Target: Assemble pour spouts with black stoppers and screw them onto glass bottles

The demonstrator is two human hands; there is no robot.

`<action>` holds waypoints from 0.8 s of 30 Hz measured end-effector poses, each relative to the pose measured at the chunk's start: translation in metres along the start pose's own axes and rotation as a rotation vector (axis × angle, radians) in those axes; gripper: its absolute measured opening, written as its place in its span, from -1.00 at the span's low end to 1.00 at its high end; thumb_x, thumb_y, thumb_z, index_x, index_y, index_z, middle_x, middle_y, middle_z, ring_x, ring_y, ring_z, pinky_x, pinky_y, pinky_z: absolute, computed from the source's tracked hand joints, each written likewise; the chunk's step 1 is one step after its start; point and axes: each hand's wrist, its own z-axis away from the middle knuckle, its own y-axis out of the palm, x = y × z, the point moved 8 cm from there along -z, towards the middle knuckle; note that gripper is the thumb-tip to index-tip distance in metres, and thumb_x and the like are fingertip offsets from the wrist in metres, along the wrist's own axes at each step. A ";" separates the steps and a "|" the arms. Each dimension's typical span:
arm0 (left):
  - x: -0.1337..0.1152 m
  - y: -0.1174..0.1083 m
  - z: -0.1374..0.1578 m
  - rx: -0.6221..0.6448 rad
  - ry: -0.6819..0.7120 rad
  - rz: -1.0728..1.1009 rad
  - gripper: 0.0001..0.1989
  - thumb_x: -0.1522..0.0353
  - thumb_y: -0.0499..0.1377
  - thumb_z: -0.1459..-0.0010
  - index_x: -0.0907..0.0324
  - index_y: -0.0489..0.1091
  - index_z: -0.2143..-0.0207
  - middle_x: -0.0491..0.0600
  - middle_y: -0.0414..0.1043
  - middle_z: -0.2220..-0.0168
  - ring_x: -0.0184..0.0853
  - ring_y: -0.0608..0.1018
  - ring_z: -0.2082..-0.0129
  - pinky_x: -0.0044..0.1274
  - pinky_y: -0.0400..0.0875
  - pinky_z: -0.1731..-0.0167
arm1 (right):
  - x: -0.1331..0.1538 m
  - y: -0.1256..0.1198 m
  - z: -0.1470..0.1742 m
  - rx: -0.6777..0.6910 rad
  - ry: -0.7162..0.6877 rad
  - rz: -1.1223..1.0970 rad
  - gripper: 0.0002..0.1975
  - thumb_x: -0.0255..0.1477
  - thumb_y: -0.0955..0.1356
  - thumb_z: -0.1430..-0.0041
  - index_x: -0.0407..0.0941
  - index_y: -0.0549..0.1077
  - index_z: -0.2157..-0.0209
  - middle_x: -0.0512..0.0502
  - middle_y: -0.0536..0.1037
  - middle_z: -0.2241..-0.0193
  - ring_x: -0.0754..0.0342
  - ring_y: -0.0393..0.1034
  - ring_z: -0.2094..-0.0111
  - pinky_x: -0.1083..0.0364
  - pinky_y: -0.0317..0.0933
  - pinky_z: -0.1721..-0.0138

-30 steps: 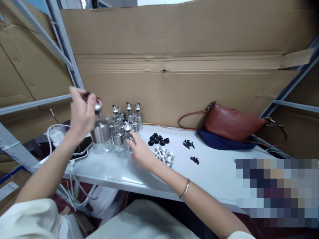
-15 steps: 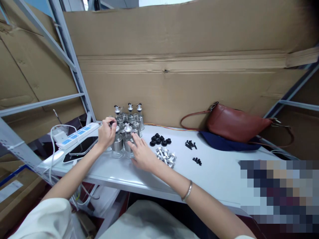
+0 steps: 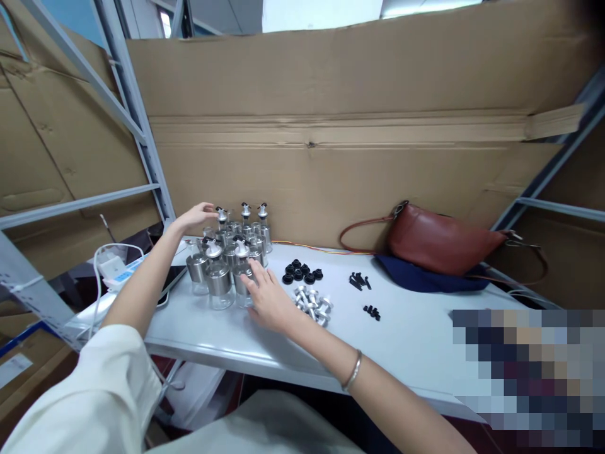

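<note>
Several glass bottles with metal sleeves stand in a tight group on the table. My left hand [image 3: 195, 216] reaches over their left side, fingers stretched toward the silver-and-black pourer [image 3: 222, 215] of a bottle in the back row; whether it touches is unclear. Low at the front, my right hand [image 3: 270, 295] is open, fingers spread against the side of a front bottle [image 3: 241, 282] topped with a pourer. Beside that stands another front bottle [image 3: 219, 284] with a pourer, and left of it a sleeved bottle [image 3: 198, 272] without one.
Black stoppers [image 3: 302, 272], silver pourer parts [image 3: 312, 305] and small black pieces [image 3: 360, 280] lie in piles on the white table [image 3: 406, 340]. A brown handbag [image 3: 439, 238] rests on dark blue cloth [image 3: 420, 279]. A phone [image 3: 172, 277] and power strip [image 3: 125, 275] are at left.
My left hand has moved up and back from the front-left bottle toward the back row. A black-topped pourer now shows on that front bottle. My right hand stays beside its bottle.
</note>
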 end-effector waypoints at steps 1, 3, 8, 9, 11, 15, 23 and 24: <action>0.001 0.006 -0.005 0.046 -0.022 0.001 -0.71 0.37 0.34 0.26 0.17 0.42 0.38 0.06 0.50 0.22 -0.10 0.47 0.08 -0.36 0.35 0.14 | 0.000 0.000 0.000 -0.001 -0.003 -0.001 -0.27 -0.54 0.40 -0.01 -0.26 0.10 -0.22 -0.51 -0.11 -0.30 -0.31 -0.25 -0.32 -0.27 -0.06 -0.22; 0.003 0.019 -0.009 0.110 -0.053 0.010 -0.78 0.39 0.34 0.29 0.17 0.43 0.48 0.05 0.52 0.35 -0.11 0.51 0.20 -0.37 0.38 0.25 | 0.000 0.000 0.000 -0.009 -0.011 -0.007 -0.27 -0.55 0.39 -0.02 -0.26 0.10 -0.22 -0.51 -0.11 -0.30 -0.31 -0.25 -0.32 -0.27 -0.06 -0.22; 0.007 0.030 -0.012 0.032 -0.041 0.054 -0.89 0.42 0.28 0.18 0.20 0.39 0.53 -0.01 0.46 0.51 -0.24 0.48 0.44 -0.45 0.34 0.41 | 0.000 -0.001 0.000 -0.010 0.003 -0.028 -0.27 -0.56 0.40 -0.01 -0.25 0.10 -0.22 -0.51 -0.11 -0.30 -0.31 -0.24 -0.32 -0.28 -0.06 -0.22; 0.006 0.025 -0.013 -0.021 -0.024 0.062 -0.90 0.41 0.26 0.13 0.21 0.38 0.51 -0.02 0.44 0.52 -0.26 0.46 0.46 -0.46 0.33 0.41 | 0.000 -0.002 0.000 -0.007 0.004 -0.034 -0.27 -0.57 0.40 -0.01 -0.25 0.10 -0.22 -0.51 -0.11 -0.30 -0.30 -0.25 -0.32 -0.29 -0.06 -0.22; 0.001 0.007 -0.013 -0.150 0.025 0.077 -0.92 0.39 0.19 0.02 0.21 0.33 0.47 -0.05 0.40 0.50 -0.30 0.44 0.45 -0.48 0.32 0.39 | 0.000 -0.002 0.000 -0.002 0.000 -0.041 -0.26 -0.58 0.40 0.00 -0.23 0.09 -0.22 -0.49 -0.12 -0.30 -0.29 -0.26 -0.32 -0.29 -0.07 -0.22; -0.022 -0.051 0.000 -0.427 0.195 0.080 -0.92 0.37 0.05 -0.18 0.20 0.25 0.36 -0.08 0.37 0.38 -0.36 0.43 0.36 -0.52 0.32 0.26 | -0.001 -0.001 0.000 -0.009 -0.001 -0.045 -0.24 -0.58 0.40 0.02 -0.22 0.09 -0.22 -0.47 -0.12 -0.30 -0.28 -0.24 -0.32 -0.29 -0.06 -0.21; -0.056 -0.115 0.094 -0.642 0.525 -0.044 -0.69 0.17 -0.02 -0.30 0.23 0.21 0.37 -0.14 0.32 0.44 -0.44 0.39 0.42 -0.56 0.32 0.28 | -0.001 0.000 -0.001 -0.022 -0.007 -0.058 -0.27 -0.61 0.38 0.02 -0.29 0.11 -0.21 -0.56 -0.10 -0.28 -0.34 -0.17 -0.30 -0.27 -0.02 -0.19; -0.053 -0.110 0.105 -0.617 0.515 -0.047 -0.66 0.13 -0.04 -0.29 0.22 0.21 0.38 -0.14 0.32 0.46 -0.42 0.39 0.44 -0.55 0.32 0.31 | -0.001 0.000 0.000 -0.031 -0.008 -0.062 -0.28 -0.61 0.37 0.02 -0.30 0.12 -0.20 -0.56 -0.10 -0.28 -0.34 -0.17 -0.30 -0.27 -0.02 -0.19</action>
